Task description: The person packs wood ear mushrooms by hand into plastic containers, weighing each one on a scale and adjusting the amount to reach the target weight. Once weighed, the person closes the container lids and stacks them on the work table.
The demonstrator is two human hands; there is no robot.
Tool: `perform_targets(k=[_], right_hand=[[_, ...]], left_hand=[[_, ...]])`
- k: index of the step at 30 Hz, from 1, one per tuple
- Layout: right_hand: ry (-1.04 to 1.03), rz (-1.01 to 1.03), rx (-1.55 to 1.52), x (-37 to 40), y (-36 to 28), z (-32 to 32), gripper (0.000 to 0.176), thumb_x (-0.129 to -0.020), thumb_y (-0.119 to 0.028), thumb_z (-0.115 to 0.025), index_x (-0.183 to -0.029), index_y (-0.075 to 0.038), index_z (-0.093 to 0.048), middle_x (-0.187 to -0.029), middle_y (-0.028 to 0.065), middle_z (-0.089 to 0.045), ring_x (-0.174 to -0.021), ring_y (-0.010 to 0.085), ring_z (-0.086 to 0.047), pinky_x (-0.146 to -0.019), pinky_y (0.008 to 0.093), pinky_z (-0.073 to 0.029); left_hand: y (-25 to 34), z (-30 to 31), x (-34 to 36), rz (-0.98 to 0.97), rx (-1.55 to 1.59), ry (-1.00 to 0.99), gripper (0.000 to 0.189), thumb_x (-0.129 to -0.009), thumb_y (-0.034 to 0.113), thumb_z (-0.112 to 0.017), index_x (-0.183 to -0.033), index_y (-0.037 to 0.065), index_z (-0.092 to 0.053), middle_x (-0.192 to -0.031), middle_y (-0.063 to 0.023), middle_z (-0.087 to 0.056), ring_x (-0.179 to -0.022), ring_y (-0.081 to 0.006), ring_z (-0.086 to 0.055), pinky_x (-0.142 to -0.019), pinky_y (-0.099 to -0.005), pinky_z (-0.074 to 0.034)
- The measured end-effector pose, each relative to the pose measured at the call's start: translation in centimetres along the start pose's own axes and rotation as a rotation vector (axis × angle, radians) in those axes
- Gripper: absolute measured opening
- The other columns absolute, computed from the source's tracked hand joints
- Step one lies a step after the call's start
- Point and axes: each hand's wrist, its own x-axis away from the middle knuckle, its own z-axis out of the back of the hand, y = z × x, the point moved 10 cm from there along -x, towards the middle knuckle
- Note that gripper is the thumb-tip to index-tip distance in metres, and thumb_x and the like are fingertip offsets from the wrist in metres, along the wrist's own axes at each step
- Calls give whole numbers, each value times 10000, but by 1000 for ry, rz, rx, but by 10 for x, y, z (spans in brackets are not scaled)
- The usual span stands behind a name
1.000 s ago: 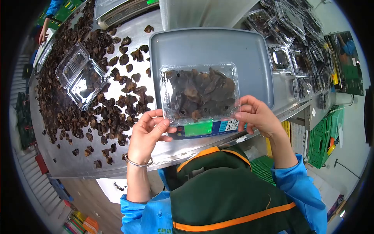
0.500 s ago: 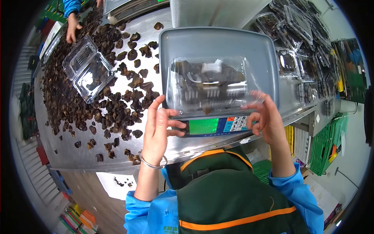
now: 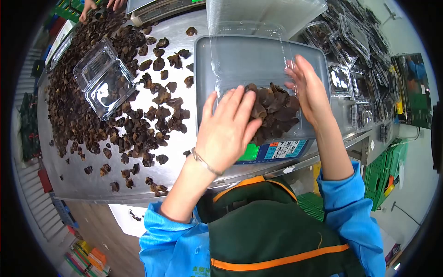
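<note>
A clear plastic box lies on the grey scale tray [image 3: 201, 55], its transparent lid [image 3: 249, 34] raised at the back. Dark brown, leaf-like pieces [image 3: 276, 111] are heaped in the box. My left hand [image 3: 227, 129] rests over the left part of the heap, fingers spread and pointing away from me. My right hand [image 3: 310, 90] is at the box's right side, fingers extended and slightly blurred, holding nothing I can make out. Below the tray, the scale's green display [image 3: 249, 153] is partly covered by my left hand.
Many brown pieces [image 3: 115, 134] cover the metal table on the left, with an empty open clear box [image 3: 104, 81] among them. Filled clear boxes [image 3: 355, 78] are stacked at the right. Another person's hands [image 3: 87, 9] show at the upper left, near a second scale [image 3: 161, 14].
The box's lid has swung up and back, uncovering the brown pieces. My left hand has moved right over them, and my right hand has moved up. The co-worker's hand has moved back.
</note>
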Motion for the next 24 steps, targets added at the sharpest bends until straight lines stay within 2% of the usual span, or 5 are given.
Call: perform_targets(k=[6, 10, 12, 15, 24], right_hand=[[91, 170, -368, -18, -32, 31, 495, -877, -421, -524, -1177, -29, -497, -1063, 119, -579, -986, 159, -499, -897, 320, -308], [-235, 279, 751, 42, -37, 18, 314, -819, -234, -653, -1038, -30, -558, -803, 26, -587, -738, 72, -504, -690, 222, -415], [-341, -197, 659, 59, 16, 31, 322, -790, -131, -673, -1056, -28, -525, -812, 52, -615, -670, 98, -552, -520, 205, -416], [-394, -405, 249, 84, 39, 32, 387, -784, -106, -666, -1110, -24, -473, -842, 76, -627, -607, 121, -589, -408, 199, -392], [-281, -184, -35, 83, 30, 57, 309, -784, 10, -586, -1038, -1, -409, -665, 50, -531, -506, 117, -538, -431, 227, -420]], left_hand=[[38, 33, 47, -278, 133, 231, 338, -744, 92, -630, -1080, 86, -596, -1149, -67, -559, -1041, -259, -561, -953, -457, -332], [-67, 27, 99, 706, 892, 553, 291, -865, 115, -543, -1131, 0, -519, -828, -82, -609, -712, -145, -601, -557, -286, -469], [-67, -3, 86, 756, 701, -9, 329, -901, 161, -534, -1158, -36, -477, -897, -107, -591, -613, -149, -621, -455, -218, -482], [-74, -35, 97, 892, 1046, -80, 301, -862, 145, -603, -1092, -28, -519, -868, -87, -604, -623, -159, -640, -464, -225, -496], [-54, -40, 40, 935, 1045, -311, 75, -847, 92, -568, -828, 21, -553, -702, -107, -637, -569, -165, -619, -487, -246, -464]])
